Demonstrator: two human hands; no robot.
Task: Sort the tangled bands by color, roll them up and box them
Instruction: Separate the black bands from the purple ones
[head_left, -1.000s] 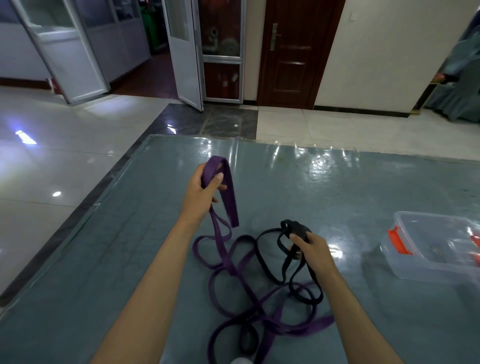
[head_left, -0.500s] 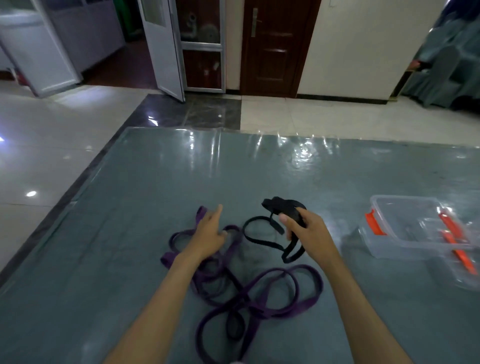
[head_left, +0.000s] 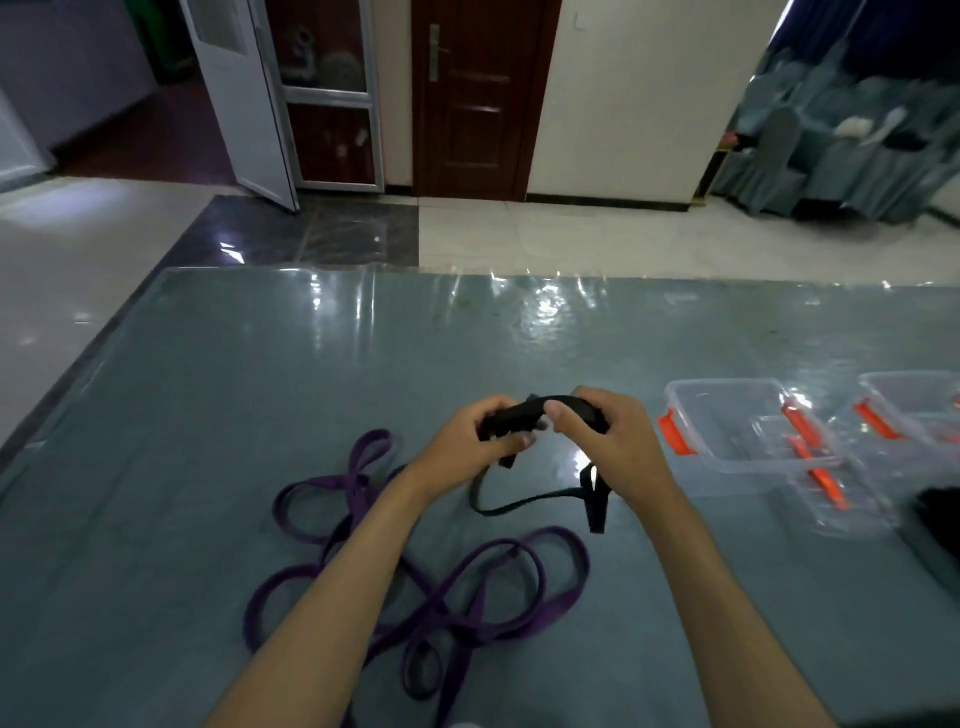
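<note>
Left hand (head_left: 480, 434) has released the purple band (head_left: 426, 597), now lying loose on the table (head_left: 208, 415), and is joining the right hand (head_left: 605, 436); both are gripping the black band (head_left: 540, 413), rolling beginning beside the clear box (head_left: 727, 415).

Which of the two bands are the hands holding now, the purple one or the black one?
The black band. Both the left hand and the right hand grip its rolled part, while the purple band lies loose on the table, untouched.
</note>
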